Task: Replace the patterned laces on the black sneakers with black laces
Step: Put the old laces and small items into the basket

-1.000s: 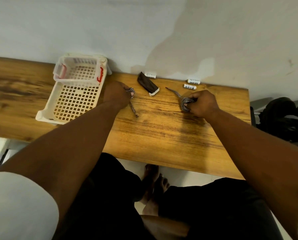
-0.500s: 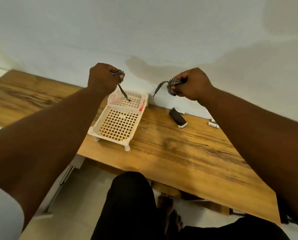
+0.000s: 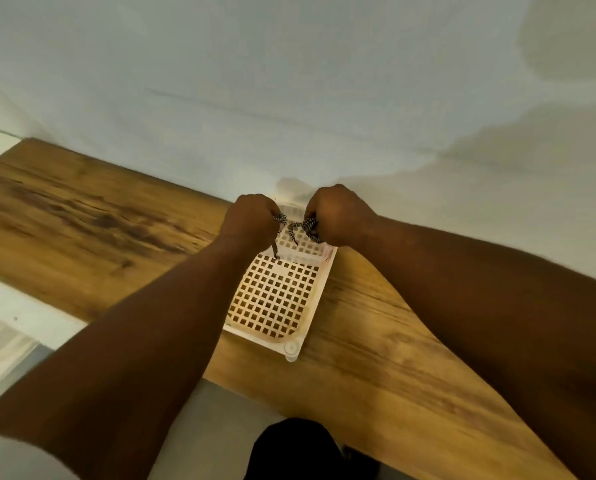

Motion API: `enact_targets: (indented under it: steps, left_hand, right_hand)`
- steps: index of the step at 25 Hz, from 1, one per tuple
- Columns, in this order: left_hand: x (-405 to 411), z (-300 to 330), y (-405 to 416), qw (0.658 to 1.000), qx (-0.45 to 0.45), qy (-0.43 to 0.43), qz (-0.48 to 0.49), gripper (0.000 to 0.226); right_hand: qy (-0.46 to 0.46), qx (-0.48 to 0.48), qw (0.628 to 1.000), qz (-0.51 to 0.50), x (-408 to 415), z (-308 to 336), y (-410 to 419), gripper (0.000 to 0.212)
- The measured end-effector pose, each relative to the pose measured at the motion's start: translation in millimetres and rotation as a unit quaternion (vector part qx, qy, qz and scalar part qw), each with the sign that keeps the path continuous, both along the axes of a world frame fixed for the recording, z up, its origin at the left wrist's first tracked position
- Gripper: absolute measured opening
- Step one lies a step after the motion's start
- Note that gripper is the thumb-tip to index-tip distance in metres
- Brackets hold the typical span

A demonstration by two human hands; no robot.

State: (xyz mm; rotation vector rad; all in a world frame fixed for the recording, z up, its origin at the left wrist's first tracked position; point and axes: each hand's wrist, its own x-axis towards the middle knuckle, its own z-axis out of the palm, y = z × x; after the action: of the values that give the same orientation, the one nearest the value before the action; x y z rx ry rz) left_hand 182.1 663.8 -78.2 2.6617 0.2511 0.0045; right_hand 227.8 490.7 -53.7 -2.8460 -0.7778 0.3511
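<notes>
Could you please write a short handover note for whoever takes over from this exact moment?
Left hand: grips one bunched patterned lace, its end dangling into the basket.
Right hand: grips the other patterned lace, also bunched.
Both hands are side by side over the far end of the white basket on the wooden table.
Done: patterned laces are off the sneakers.
Left: drop them in, apparently; then fit black laces. Sneakers and black laces are not in view.

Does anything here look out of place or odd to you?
Nothing looks spilled or broken. The left hand and right hand each grip a bunched patterned lace above the far end of a white basket on the wooden table. The only oddity: no sneakers are in view.
</notes>
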Motion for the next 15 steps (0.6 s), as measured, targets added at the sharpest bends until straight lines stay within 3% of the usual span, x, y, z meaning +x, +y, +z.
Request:
enact_targets:
  steps: [3,6,10,13,15]
  left_hand:
    - [20,-17,-6,0.993,0.08,0.042,-0.074,0.007]
    - [32,-20,-21,0.978,0.137,0.122,-0.099,0.005]
    - [26,9,-30,0.963,0.177,0.187,-0.077,0.023]
    - [1,40,-35,0.973,0.22,0.057,-0.029,0.038]
    - [-24,53,-65,0.983,0.153,-0.098,-0.019,0.041]
  right_hand:
    - [-0.007,-0.066,0.997,0.032,6,-16,18,0.004]
    - [-0.004,-0.102,0.994,0.043,1,-14,26,0.013]
    - [-0.024,-0.052,0.997,0.048,-21,3,14,0.008]
    - [-0.051,0.091,0.994,-0.009,-46,10,-6,0.023]
    - [-0.071,0.206,0.972,-0.086,-68,9,-35,0.02]
